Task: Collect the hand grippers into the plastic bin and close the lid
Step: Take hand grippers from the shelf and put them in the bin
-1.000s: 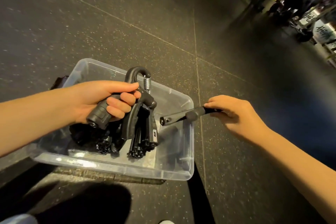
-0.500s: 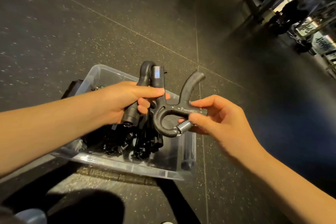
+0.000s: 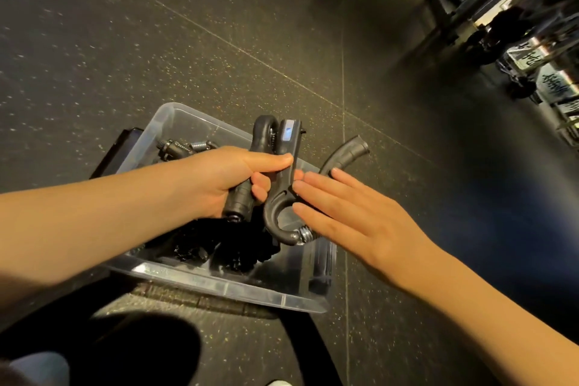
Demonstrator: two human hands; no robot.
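Right now the left hand point(image 3: 219, 182) is holding two things up over the plastic bin point(image 3: 219, 287). Its fingers are curling round the handle of the first hand gripper point(image 3: 239, 202), and its thumb is pressing on the second hand gripper point(image 3: 275, 213), the one with a little glowing screen. The right hand point(image 3: 354, 219) is lying flat, fingers straight and close together, touching the middle of the second one. A dark pile of hand grippers point(image 3: 194, 247) is sitting inside the clear bin, which is resting on the dark speckled floor point(image 3: 156, 41).
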